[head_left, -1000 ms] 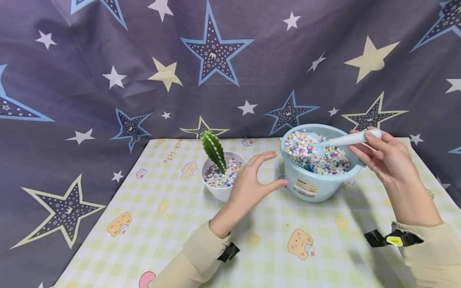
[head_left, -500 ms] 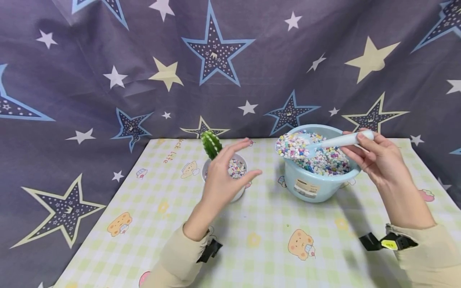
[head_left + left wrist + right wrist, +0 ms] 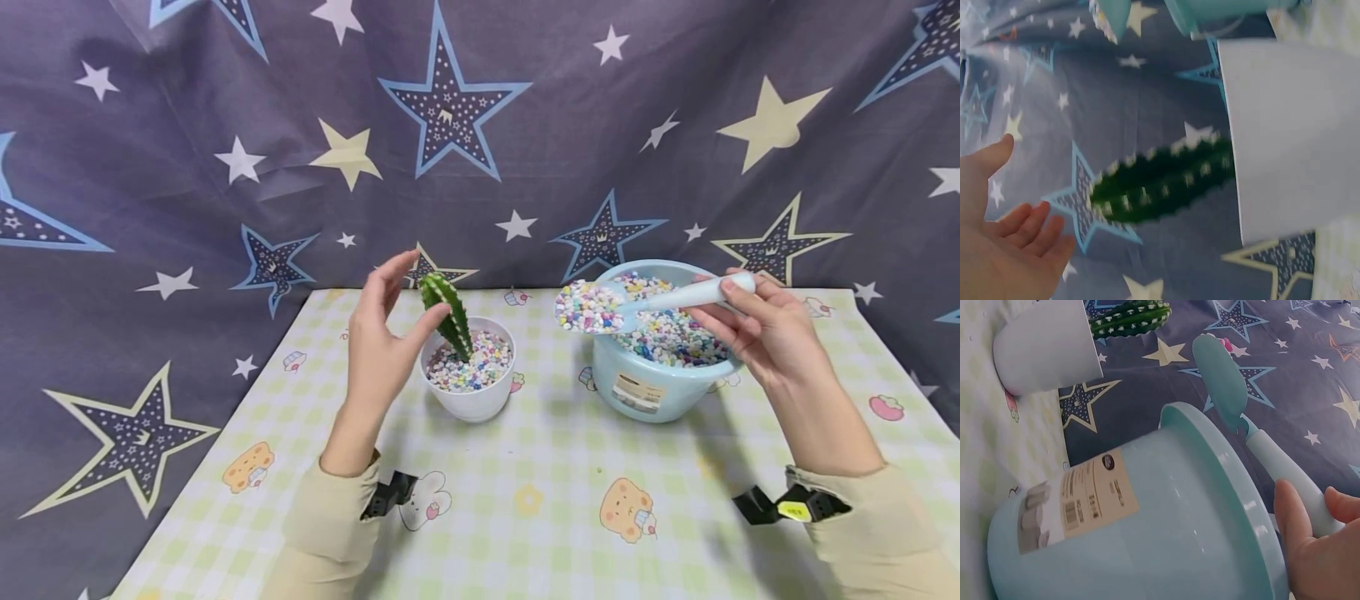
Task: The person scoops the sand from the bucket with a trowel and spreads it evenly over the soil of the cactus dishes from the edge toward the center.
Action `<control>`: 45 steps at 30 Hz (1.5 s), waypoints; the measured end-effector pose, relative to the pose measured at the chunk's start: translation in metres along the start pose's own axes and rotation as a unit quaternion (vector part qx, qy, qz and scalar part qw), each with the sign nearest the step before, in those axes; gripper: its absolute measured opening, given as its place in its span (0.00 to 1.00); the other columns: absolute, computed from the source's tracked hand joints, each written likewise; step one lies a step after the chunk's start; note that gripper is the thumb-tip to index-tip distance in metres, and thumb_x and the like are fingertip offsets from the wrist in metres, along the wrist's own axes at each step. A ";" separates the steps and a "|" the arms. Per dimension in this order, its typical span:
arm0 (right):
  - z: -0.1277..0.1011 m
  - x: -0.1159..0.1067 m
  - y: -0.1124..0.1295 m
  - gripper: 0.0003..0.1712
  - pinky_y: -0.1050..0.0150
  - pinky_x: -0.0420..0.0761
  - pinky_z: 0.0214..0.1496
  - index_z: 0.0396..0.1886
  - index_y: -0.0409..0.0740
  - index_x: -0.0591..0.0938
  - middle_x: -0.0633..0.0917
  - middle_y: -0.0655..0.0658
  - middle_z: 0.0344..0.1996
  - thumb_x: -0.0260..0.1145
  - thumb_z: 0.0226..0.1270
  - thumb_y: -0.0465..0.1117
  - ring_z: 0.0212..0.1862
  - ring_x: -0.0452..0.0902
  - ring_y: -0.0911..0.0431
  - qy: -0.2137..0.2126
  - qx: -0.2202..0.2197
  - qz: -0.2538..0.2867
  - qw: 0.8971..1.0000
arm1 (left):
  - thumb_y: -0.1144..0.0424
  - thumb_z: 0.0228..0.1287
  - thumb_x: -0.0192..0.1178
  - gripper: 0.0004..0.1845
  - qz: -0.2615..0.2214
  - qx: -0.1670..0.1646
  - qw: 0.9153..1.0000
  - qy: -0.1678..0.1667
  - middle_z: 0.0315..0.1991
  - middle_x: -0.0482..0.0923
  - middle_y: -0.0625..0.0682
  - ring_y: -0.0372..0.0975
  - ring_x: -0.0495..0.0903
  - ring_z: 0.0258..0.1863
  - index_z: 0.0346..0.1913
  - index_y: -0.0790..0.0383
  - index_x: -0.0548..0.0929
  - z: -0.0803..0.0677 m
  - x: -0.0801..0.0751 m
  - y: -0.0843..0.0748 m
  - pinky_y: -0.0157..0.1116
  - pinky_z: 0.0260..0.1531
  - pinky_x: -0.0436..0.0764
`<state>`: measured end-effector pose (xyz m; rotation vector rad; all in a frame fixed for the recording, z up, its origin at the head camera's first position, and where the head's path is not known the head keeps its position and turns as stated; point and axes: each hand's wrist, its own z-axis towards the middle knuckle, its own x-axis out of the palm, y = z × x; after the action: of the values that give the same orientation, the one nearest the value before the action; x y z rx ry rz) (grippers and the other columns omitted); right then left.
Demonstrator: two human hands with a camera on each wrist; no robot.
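My right hand (image 3: 780, 333) pinches the pale blue handle of a scoop (image 3: 697, 293) between thumb and fingers. Its bowl, heaped with small multicoloured pebbles (image 3: 585, 307), sticks out past the left rim of a light blue basin (image 3: 637, 390). More such pebbles fill the basin. To the left, a green cactus (image 3: 457, 333) leans in a white pot (image 3: 474, 407) with pebbles round its base. Beside the cactus is my left hand (image 3: 378, 346), thumb and fingers spread; the thumb overlaps the plant in the head view, while the left wrist view shows a gap between the cactus (image 3: 1160, 181) and the hand.
A checked tablecloth (image 3: 525, 533) with cartoon prints covers the table. Directly behind its far edge hangs a dark curtain (image 3: 480, 208) with stars. A printed label (image 3: 637, 392) is on the basin's front. Pot and basin stand apart from each other.
My left hand has moved left, from between pot and basin, across the pot to the cactus's left side. My right hand has carried the loaded scoop left, from over the basin to past its rim.
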<state>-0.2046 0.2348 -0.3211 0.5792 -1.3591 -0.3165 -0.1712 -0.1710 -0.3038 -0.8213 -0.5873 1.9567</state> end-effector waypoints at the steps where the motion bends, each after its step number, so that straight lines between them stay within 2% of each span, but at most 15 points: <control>1: 0.000 0.001 -0.001 0.06 0.47 0.87 0.45 0.40 0.31 0.75 0.88 0.27 0.40 0.52 0.73 0.22 0.43 0.88 0.38 -0.001 0.001 -0.002 1.000 | 0.62 0.61 0.71 0.35 -0.002 -0.014 1.000 -0.001 0.68 0.73 0.50 0.38 0.70 0.71 0.70 0.60 0.70 0.000 -0.003 0.004 0.36 0.74 0.67; 7: 0.003 0.008 -0.009 0.06 0.48 0.87 0.46 0.40 0.32 0.75 0.88 0.28 0.40 0.52 0.73 0.22 0.43 0.88 0.38 0.000 0.007 -0.010 1.000 | 0.63 0.70 0.62 0.32 -0.010 -0.070 0.997 0.009 0.72 0.69 0.53 0.41 0.67 0.73 0.73 0.63 0.64 0.001 -0.018 0.029 0.42 0.76 0.65; 10: 0.004 0.011 -0.013 0.07 0.48 0.87 0.46 0.38 0.32 0.76 0.88 0.28 0.41 0.51 0.73 0.22 0.43 0.88 0.37 0.004 0.011 -0.012 1.000 | 0.63 0.74 0.56 0.29 -0.016 -0.096 0.994 0.041 0.73 0.65 0.59 0.47 0.64 0.74 0.73 0.66 0.62 0.001 -0.022 0.043 0.48 0.77 0.62; 13: 0.005 0.015 -0.017 0.08 0.48 0.88 0.46 0.37 0.32 0.77 0.88 0.28 0.42 0.52 0.73 0.23 0.43 0.88 0.37 0.004 0.017 -0.015 1.000 | 0.65 0.77 0.51 0.27 -0.026 -0.131 0.987 0.088 0.75 0.61 0.62 0.52 0.60 0.76 0.74 0.67 0.60 0.000 -0.024 0.060 0.51 0.78 0.58; 17: 0.007 0.019 -0.022 0.08 0.47 0.87 0.46 0.37 0.33 0.77 0.88 0.29 0.42 0.53 0.72 0.22 0.43 0.88 0.38 -0.001 0.026 -0.014 1.000 | 0.66 0.78 0.47 0.27 -0.055 -0.182 0.968 0.162 0.76 0.56 0.65 0.57 0.56 0.77 0.75 0.70 0.58 -0.001 -0.025 0.080 0.55 0.77 0.59; 21: 0.010 0.024 -0.028 0.07 0.47 0.87 0.47 0.37 0.33 0.77 0.88 0.29 0.41 0.54 0.72 0.22 0.43 0.88 0.38 -0.005 0.032 -0.019 0.999 | 0.67 0.77 0.49 0.29 -0.091 -0.206 0.947 0.231 0.78 0.54 0.65 0.58 0.54 0.78 0.75 0.71 0.56 -0.004 -0.024 0.099 0.55 0.77 0.59; 27: 0.013 0.030 -0.037 0.07 0.48 0.87 0.47 0.37 0.33 0.77 0.88 0.32 0.40 0.54 0.72 0.23 0.42 0.89 0.40 -0.004 0.040 -0.040 0.998 | 0.66 0.74 0.54 0.36 -0.147 -0.212 0.916 0.308 0.80 0.49 0.63 0.56 0.51 0.79 0.78 0.67 0.50 -0.012 -0.022 0.117 0.54 0.77 0.55; 30: 0.014 0.033 -0.040 0.06 0.50 0.87 0.48 0.38 0.34 0.78 0.86 0.34 0.40 0.56 0.71 0.24 0.42 0.89 0.41 -0.011 0.047 -0.056 0.997 | 0.64 0.69 0.61 0.44 -0.166 -0.213 0.901 0.340 0.80 0.45 0.63 0.57 0.48 0.79 0.79 0.67 0.47 -0.015 -0.019 0.119 0.54 0.78 0.53; 33: 0.014 0.037 -0.043 0.05 0.51 0.88 0.47 0.38 0.35 0.78 0.85 0.36 0.41 0.57 0.71 0.25 0.41 0.89 0.42 -0.022 0.057 -0.068 0.996 | 0.59 0.61 0.70 0.54 -0.164 -0.214 0.890 0.367 0.81 0.40 0.62 0.56 0.44 0.80 0.80 0.66 0.43 -0.016 -0.016 0.119 0.53 0.79 0.49; 35: 0.015 0.039 -0.045 0.05 0.51 0.88 0.47 0.37 0.36 0.77 0.85 0.37 0.41 0.57 0.71 0.25 0.41 0.89 0.43 -0.027 0.064 -0.073 0.995 | 0.57 0.58 0.73 0.59 -0.154 -0.213 0.887 0.381 0.82 0.38 0.61 0.55 0.41 0.81 0.80 0.66 0.41 -0.017 -0.015 0.118 0.54 0.79 0.47; 37: 0.015 0.040 -0.048 0.05 0.51 0.88 0.47 0.37 0.36 0.77 0.87 0.37 0.41 0.58 0.71 0.25 0.42 0.89 0.43 -0.028 0.070 -0.076 0.994 | 0.57 0.56 0.74 0.61 -0.136 -0.209 0.888 0.386 0.82 0.37 0.61 0.55 0.42 0.81 0.80 0.65 0.40 -0.018 -0.013 0.118 0.54 0.79 0.47; 41: 0.015 0.044 -0.053 0.05 0.52 0.87 0.49 0.36 0.36 0.76 0.89 0.36 0.41 0.58 0.71 0.25 0.43 0.89 0.44 -0.023 0.079 -0.085 0.993 | 0.61 0.56 0.74 0.60 -0.105 -0.203 0.895 0.383 0.81 0.40 0.62 0.55 0.46 0.80 0.80 0.65 0.40 -0.019 -0.011 0.117 0.54 0.79 0.51; 45: 0.017 0.046 -0.057 0.06 0.52 0.87 0.49 0.35 0.38 0.74 0.89 0.37 0.40 0.59 0.71 0.26 0.42 0.89 0.45 -0.031 0.085 -0.102 0.991 | 0.60 0.56 0.74 0.59 -0.073 -0.194 0.903 0.377 0.81 0.44 0.63 0.56 0.51 0.79 0.80 0.66 0.43 -0.020 -0.011 0.118 0.54 0.78 0.53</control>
<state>-0.2051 0.1603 -0.3129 0.8601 -1.3983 -0.3890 -0.2184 -0.2351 -0.3935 -1.6251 -0.5395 1.2399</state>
